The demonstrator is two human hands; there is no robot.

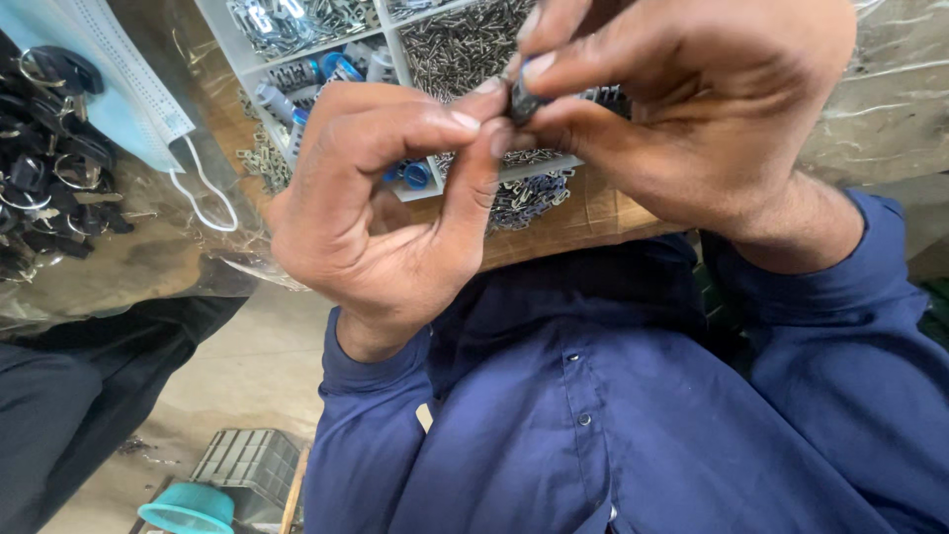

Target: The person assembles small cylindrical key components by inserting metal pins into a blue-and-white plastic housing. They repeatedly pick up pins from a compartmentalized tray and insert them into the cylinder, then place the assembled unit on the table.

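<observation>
Both hands pinch one small dark part (521,99) between fingertips, just right of centre near the top of the frame. Only its dark edge shows, so its kind cannot be told. One hand (381,213), in the middle left of the frame, closes thumb and forefinger on it from the left; the other hand (682,109), at upper right, closes on it from above and the right. Nearest, filling the lower right, is the person's dark blue buttoned shirt (593,415). At lower left lie a teal round lid (188,507) and a grey ribbed block (247,460) on a pale floor. Behind the hands a wooden bench edge (583,222) carries a white divided tray (395,54) of small metal screws and blue-capped pieces. At upper left lie a light blue face mask (119,89) and a heap of dark keys (49,168).
</observation>
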